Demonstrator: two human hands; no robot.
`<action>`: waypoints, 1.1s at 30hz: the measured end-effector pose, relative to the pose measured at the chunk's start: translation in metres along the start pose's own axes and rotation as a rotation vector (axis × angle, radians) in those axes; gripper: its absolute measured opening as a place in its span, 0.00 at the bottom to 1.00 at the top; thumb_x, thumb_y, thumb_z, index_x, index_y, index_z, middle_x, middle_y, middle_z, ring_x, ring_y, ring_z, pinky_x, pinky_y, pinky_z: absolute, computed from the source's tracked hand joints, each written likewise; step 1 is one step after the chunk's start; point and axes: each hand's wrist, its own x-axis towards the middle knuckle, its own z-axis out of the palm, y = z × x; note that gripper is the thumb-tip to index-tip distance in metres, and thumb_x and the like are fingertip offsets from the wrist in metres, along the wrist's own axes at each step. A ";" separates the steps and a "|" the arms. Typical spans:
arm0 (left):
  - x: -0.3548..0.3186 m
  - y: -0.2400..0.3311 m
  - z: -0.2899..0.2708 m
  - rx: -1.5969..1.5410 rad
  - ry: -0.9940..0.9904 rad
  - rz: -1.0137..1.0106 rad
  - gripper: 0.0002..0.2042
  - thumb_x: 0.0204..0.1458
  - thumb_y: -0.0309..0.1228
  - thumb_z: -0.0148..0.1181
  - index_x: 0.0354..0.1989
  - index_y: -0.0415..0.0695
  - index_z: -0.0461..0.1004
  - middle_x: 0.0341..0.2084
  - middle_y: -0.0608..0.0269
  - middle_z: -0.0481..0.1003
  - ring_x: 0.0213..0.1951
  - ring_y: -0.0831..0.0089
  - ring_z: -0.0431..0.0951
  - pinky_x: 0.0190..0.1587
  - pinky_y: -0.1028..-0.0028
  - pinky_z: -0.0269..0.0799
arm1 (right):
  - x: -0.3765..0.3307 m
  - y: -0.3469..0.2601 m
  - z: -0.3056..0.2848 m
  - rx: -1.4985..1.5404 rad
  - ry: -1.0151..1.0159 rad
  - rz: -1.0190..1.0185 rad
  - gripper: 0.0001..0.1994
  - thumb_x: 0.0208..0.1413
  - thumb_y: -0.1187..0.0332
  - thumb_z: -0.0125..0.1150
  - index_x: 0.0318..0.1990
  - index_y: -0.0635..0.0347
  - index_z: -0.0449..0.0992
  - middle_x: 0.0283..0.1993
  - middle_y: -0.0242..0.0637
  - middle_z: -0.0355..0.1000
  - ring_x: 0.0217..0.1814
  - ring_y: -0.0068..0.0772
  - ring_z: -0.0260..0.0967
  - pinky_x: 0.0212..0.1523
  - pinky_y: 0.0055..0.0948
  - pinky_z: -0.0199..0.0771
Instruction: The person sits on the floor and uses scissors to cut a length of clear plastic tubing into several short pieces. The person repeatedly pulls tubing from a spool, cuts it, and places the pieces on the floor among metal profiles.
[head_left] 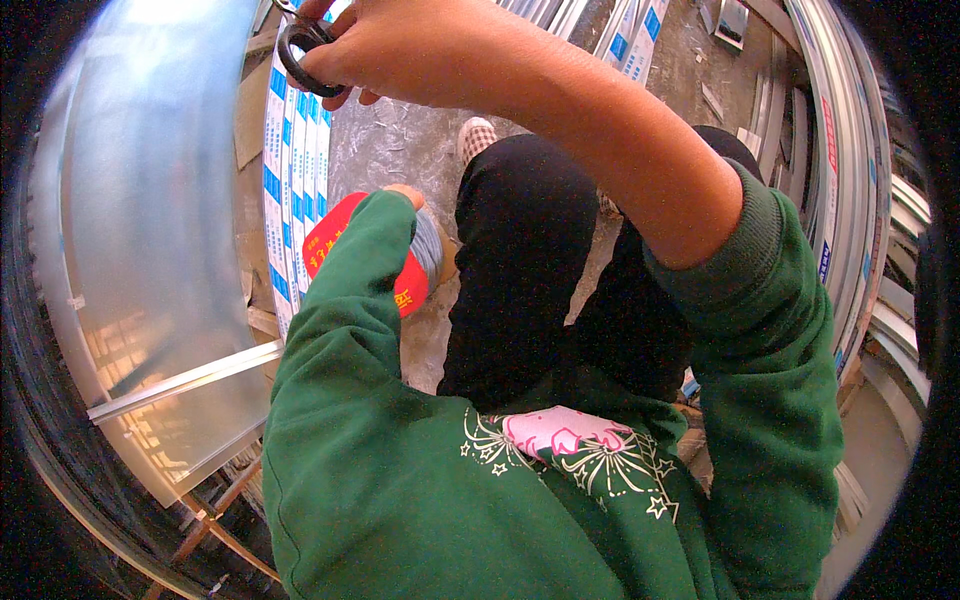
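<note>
My right hand reaches across to the top of the view, closed on a pair of scissors. The black handle loops of the scissors show at the fingers, while the blades run out of view at the top edge. Below it, my left hand rests at the upper edge of a spool of grey-blue twine or tape. A red end disc with yellow print faces left on this spool. My green sleeve covers part of the disc, and the fingers of my left hand are mostly hidden.
A large shiny sheet stands on the left. Long strips with blue-and-white film lie beside it. More long metal profiles are stacked at the right. My black-trousered knees and a checked shoe are close by the spool.
</note>
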 end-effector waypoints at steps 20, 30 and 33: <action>-0.068 0.013 -0.026 0.093 0.194 0.182 0.15 0.39 0.27 0.68 0.40 0.49 0.82 0.41 0.54 0.80 0.45 0.57 0.81 0.45 0.60 0.77 | 0.010 0.005 0.002 0.044 -0.098 0.134 0.10 0.51 0.72 0.61 0.33 0.75 0.78 0.23 0.46 0.76 0.25 0.32 0.74 0.29 0.32 0.73; -0.106 0.005 -0.038 -0.236 0.509 0.268 0.22 0.46 0.27 0.63 0.53 0.59 0.77 0.42 0.55 0.76 0.47 0.57 0.77 0.49 0.61 0.73 | 0.017 0.026 0.008 0.110 -0.095 0.103 0.13 0.49 0.77 0.62 0.41 0.78 0.75 0.27 0.48 0.77 0.27 0.29 0.75 0.28 0.29 0.73; -0.140 -0.023 -0.036 -0.618 0.905 0.159 0.17 0.51 0.28 0.60 0.52 0.52 0.77 0.38 0.56 0.77 0.43 0.59 0.78 0.47 0.63 0.73 | 0.023 0.038 0.005 0.134 -0.123 0.138 0.13 0.52 0.77 0.62 0.43 0.78 0.73 0.30 0.47 0.77 0.28 0.29 0.75 0.26 0.26 0.74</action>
